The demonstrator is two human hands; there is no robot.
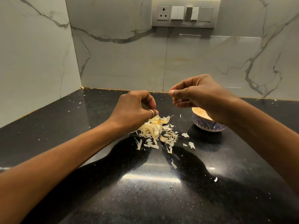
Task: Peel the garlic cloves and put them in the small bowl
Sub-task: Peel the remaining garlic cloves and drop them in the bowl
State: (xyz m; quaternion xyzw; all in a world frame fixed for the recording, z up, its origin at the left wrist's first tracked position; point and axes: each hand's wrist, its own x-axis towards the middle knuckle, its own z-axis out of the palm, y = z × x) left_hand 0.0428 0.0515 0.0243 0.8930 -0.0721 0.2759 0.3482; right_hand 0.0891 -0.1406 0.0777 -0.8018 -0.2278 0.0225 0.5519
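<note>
Black counter (pixel 145 199), a big heap of peels (pixel 152 130) on it, so I judge most peeling done. The small bowl (pixel 203 125) sits under my right wrist, contents hidden. My left hand (pixel 134 107) curls over the heap, and I can't tell what it grips. My right hand (pixel 199 92) pinches a pale clove (pixel 173 98) up and left of the bowl, not yet in.

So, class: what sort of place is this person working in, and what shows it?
Probably a home kitchen: a polished black stone countertop, marble-look tiled walls with a switch and socket panel, and garlic skins heaped beside a small patterned bowl.

A black speckled countertop (pixel 145 199) carries a heap of garlic skins (pixel 152 130), stray flakes (pixel 191 145), and a small patterned bowl (pixel 203 125), seemingly ceramic.
</note>
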